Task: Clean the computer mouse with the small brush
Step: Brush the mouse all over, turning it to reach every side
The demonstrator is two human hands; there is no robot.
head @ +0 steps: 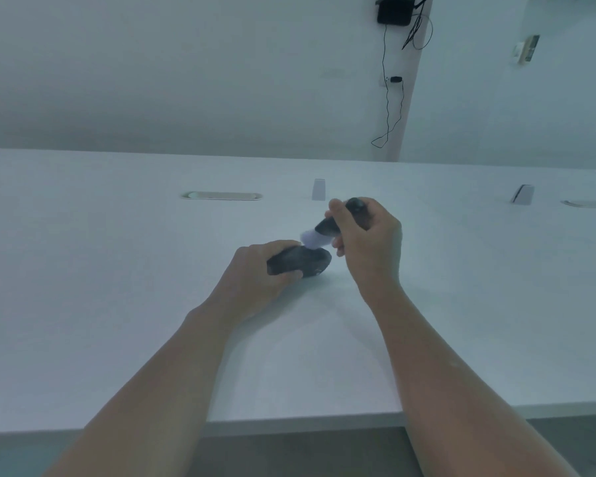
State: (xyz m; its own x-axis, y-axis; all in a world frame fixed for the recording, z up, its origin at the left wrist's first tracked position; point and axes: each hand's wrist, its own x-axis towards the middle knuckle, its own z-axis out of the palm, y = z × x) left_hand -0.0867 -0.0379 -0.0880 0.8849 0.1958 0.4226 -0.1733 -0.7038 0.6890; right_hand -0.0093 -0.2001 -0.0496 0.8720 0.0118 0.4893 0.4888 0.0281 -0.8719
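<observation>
Fingers point(350, 215) of the right hand point(369, 242) are curled tight round the dark stubby handle of the small brush with pale bristles point(338, 223), its tuft angled down toward eight o'clock and touching the top of the dark rounded plastic computer mouse point(303, 261). Left hand point(255, 270) grips that mouse from its nine o'clock side, thumb and fingers clamped on its flanks, on or just above the pale matt worktop point(117, 304); I cannot tell which. Brushing looks under way on the upper shell. Next, I'd judge, short strokes along the seams, then turning the mouse to reach its sides.
</observation>
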